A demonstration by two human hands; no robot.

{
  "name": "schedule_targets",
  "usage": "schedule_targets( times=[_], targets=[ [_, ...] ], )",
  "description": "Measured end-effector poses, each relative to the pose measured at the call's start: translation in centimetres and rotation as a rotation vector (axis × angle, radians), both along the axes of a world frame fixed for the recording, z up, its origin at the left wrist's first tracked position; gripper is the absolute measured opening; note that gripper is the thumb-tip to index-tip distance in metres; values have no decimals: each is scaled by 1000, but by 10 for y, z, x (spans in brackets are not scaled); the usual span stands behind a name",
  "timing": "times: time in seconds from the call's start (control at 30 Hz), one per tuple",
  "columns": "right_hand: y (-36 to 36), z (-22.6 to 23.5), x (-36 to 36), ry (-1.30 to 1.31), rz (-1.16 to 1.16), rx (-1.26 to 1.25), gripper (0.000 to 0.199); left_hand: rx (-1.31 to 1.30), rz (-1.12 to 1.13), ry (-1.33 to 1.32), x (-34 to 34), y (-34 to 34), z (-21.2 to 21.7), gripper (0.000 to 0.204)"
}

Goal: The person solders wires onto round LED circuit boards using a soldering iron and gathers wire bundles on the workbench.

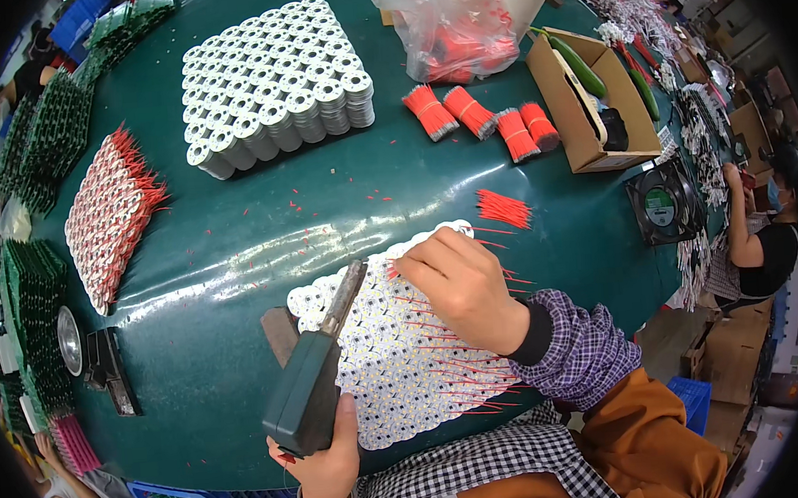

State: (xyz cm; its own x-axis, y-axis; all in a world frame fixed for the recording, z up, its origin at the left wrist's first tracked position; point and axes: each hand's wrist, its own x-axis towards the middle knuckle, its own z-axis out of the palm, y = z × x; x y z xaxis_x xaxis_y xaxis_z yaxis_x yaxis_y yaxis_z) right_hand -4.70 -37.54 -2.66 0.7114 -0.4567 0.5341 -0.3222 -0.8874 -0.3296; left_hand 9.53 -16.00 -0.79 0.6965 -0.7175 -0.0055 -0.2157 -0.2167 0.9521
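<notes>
A panel of joined round white circuit boards [387, 402] lies on the green table in front of me, with small yellowish chips on the discs. Red wires [468, 374] stick out from it toward the right. My left hand [331, 467] is closed around the handle end of a dark green soldering gun [305, 385], whose metal nozzle slants over the panel's upper left part. Just right of the nozzle, my right hand [462, 286] pinches a red wire [393, 270] against the boards. Its fingers partly hide the wire. A loose pile of red wires [504, 209] lies beyond my right hand.
Stacked white round boards [276, 82] stand at the back. A wired panel stack [115, 223] is left. Red wire bundles [471, 113], a plastic bag [448, 23], a cardboard box [586, 139] and a black fan [664, 201] are right. A co-worker [759, 233] sits far right.
</notes>
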Motion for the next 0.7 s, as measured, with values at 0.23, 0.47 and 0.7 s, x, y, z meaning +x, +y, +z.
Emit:
schedule_targets(
  times=[0.23,0.47,0.7],
  targets=[
    [4,-3,-2,57,66,108,24,32,-33,34,-2,-1,6,26],
    [5,-4,-1,73,61,86,23,63,-31,121,-4,-10,14,22],
    [5,-9,1,80,43,30,14,118,3,174,-6,-1,7,23]
  ],
)
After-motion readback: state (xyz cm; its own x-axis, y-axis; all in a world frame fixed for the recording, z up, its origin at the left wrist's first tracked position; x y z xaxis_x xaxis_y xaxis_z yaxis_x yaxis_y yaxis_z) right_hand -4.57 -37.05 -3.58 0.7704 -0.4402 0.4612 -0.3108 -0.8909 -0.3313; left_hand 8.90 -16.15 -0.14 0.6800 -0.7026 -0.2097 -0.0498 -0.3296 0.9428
